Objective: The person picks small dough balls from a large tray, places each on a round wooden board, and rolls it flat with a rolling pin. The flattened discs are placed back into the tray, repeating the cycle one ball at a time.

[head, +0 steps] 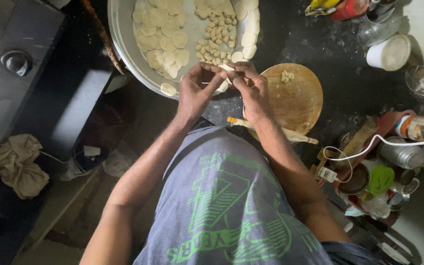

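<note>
- A metal tray (123,44) sits on the tabletop (330,54), holding flat dough discs (165,37) on its left and small dough balls (217,39) in its middle.
- A round wooden board (298,100) lies just right of the tray.
- A rolling pin (271,128) lies at the board's near edge.
- A cup (389,53) stands right of the board.

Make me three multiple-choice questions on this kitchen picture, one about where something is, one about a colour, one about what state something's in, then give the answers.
1. Where does the round wooden board lie?
A. Right of the hands
B. Inside the metal tray
C. On the floor by the cloth

2. What colour is the print on the grey shirt?
A. Red
B. Green
C. White

3. What are both hands doing?
A. Resting flat on the counter
B. Gripping the rolling pin
C. Pinching one piece of dough together

Answers: 1 A, the board sits just beyond the right hand. 2 B, green graphics show on the chest. 3 C, the left hand and right hand meet on the dough piece at the tray's rim.
</note>
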